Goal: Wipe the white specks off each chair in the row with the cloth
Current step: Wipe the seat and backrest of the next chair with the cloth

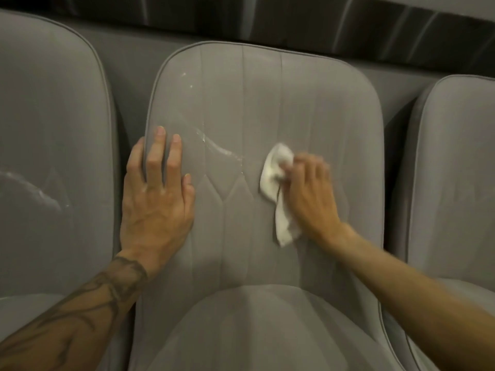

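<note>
Across the middle chair [308,103], my left hand [158,199] lies flat at its left edge while my right hand [310,194] grips the cloth [273,172] beside the white specks [222,149].

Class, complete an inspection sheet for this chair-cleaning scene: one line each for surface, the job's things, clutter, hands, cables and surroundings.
Surface: middle chair, grey fabric back, with a white streak near its centre and white specks upper left.
Job's things: white cloth, crumpled, on the chair back right of the streak.
Clutter: nothing seen.
Hands: left hand flat on the back's left edge, fingers straight; right hand grips the cloth, blurred.
Cables: nothing seen.
Surroundings: left chair shows a white smear; right chair shows no clear marks; dark panel behind.
</note>
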